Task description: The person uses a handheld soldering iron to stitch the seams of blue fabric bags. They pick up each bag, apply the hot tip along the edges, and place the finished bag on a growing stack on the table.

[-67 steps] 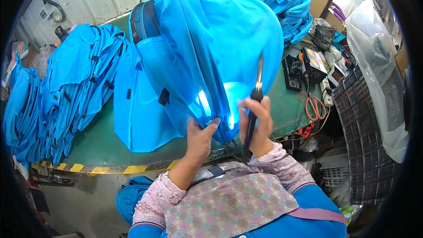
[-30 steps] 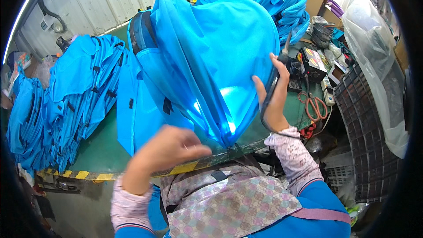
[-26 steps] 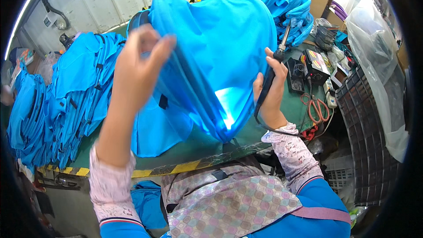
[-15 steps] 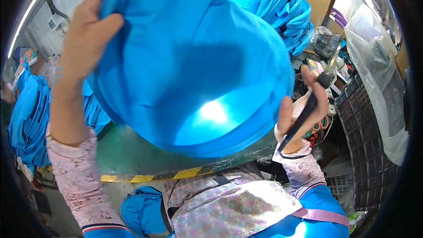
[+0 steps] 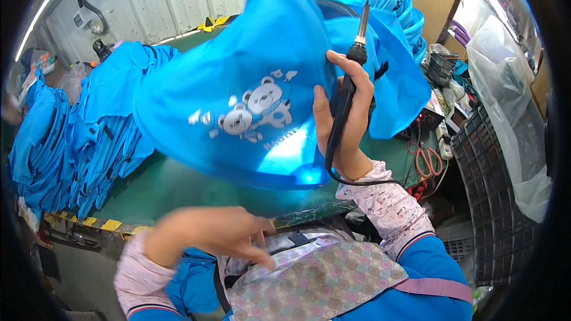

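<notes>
A blue fabric piece with a stiff hoop-like edge and printed white bears (image 5: 232, 83) stands tilted over the table's middle. My right hand (image 5: 351, 107) is at its right side and holds a soldering iron (image 5: 342, 116). The iron's black handle lies across the hand, its metal tip points up and its cord trails over my wrist. Whether the right fingers also grip the fabric is unclear. Down by the table's front edge, my left hand (image 5: 208, 232) is smeared by motion, in front of the patterned apron (image 5: 315, 273). Its fingers look apart and hold nothing.
Folded blue fabric pieces (image 5: 107, 125) are piled on the left of the green table (image 5: 178, 181). More blue fabric (image 5: 392, 18) stands behind on the right. Orange-handled scissors (image 5: 427, 160), a small black box (image 5: 429, 120) and cables lie at right, beside a dark grid crate (image 5: 493, 184).
My left hand has let go of the fabric's upper left edge and dropped toward me. The fabric has turned, showing its bear print. My right hand has moved left and up with the iron.
</notes>
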### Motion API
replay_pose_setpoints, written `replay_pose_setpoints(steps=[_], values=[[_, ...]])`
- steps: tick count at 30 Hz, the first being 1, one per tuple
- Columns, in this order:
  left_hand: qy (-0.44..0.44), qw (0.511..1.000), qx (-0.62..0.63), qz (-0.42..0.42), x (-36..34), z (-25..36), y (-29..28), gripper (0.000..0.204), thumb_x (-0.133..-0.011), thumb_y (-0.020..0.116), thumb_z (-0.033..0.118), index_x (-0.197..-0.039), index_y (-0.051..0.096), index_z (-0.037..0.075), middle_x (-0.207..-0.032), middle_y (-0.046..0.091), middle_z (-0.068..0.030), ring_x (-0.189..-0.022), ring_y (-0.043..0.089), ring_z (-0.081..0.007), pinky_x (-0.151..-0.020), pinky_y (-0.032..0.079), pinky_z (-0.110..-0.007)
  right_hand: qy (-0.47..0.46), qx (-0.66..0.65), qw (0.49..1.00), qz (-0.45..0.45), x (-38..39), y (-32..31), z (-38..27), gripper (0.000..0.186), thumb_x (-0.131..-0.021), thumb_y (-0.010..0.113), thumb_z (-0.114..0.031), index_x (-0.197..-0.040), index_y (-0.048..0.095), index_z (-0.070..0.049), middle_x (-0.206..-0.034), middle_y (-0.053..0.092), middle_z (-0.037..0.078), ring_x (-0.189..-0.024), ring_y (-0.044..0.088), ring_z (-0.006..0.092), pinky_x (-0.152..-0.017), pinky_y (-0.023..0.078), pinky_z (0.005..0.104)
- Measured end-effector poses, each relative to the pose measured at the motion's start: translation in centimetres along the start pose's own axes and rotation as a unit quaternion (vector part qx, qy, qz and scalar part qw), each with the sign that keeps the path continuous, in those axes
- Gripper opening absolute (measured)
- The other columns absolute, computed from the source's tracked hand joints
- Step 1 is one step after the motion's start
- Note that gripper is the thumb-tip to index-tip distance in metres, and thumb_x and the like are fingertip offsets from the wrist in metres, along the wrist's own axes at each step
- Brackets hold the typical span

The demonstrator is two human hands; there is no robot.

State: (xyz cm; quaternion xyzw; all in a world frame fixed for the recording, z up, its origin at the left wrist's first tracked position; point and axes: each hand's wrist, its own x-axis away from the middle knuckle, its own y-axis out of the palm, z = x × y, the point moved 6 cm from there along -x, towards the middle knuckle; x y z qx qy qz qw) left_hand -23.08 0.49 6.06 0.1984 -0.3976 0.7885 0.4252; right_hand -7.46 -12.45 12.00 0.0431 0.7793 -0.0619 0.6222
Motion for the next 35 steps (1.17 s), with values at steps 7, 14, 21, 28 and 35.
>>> replay_pose_setpoints(steps=[7,14,21,28,35], values=[[0.254,0.617,0.56,0.491,-10.8,-7.7,-1.4,0.049,-0.09,0.061,0.004,-0.137,0.049,0.002,-0.123,0.061,-0.0101,-0.11,0.059,-0.0194,-0.09,0.049,-0.033,-0.011,0.009,1.0,0.002,4.8,0.7,1.7,0.048,-0.092,0.067,-0.006,-0.132,0.042,0.001,-0.129,0.057,0.022,-0.115,0.056,0.0313,-0.102,0.041,0.0416],[0.347,0.518,0.664,0.413,-12.7,-6.6,-1.5,0.05,-0.09,0.069,0.011,-0.135,0.047,0.005,-0.125,0.058,-0.0078,-0.111,0.059,-0.0195,-0.089,0.052,-0.036,-0.01,0.036,0.994,-0.103,7.9,-6.1,-2.6,0.045,-0.067,0.078,0.003,-0.11,0.066,-0.005,-0.091,0.066,0.009,-0.081,0.054,0.0266,-0.077,0.042,0.0424],[0.303,0.541,0.595,0.511,-12.1,-5.9,-1.8,0.048,-0.086,0.075,0.003,-0.129,0.053,0.004,-0.118,0.064,-0.0069,-0.1,0.063,-0.0162,-0.086,0.052,-0.031,-0.078,0.048,0.972,-0.215,10.5,-8.0,-4.7,0.031,-0.083,0.072,-0.027,-0.111,0.065,-0.014,-0.072,0.052,-0.007,-0.076,0.048,0.016,-0.076,0.034,0.0374],[0.282,0.542,0.572,0.547,-11.7,-5.3,-1.6,0.036,-0.087,0.075,0.005,-0.119,0.06,0.001,-0.106,0.067,-0.0051,-0.093,0.064,-0.0136,-0.083,0.051,-0.029,-0.158,0.085,0.966,-0.185,10.9,-6.8,-4.5,0.031,-0.081,0.073,-0.025,-0.109,0.067,-0.013,-0.072,0.048,-0.006,-0.074,0.048,0.016,-0.071,0.035,0.0351],[0.262,0.558,0.515,0.596,-11.3,-5.4,-1.6,0.034,-0.088,0.074,0.005,-0.119,0.061,0.003,-0.107,0.068,-0.0049,-0.092,0.065,-0.0136,-0.083,0.052,-0.028,0.002,-0.004,0.987,-0.161,8.9,-6.9,-2.4,0.029,-0.079,0.077,-0.023,-0.105,0.069,-0.012,-0.07,0.053,-0.002,-0.065,0.049,0.0165,-0.069,0.034,0.0366]])
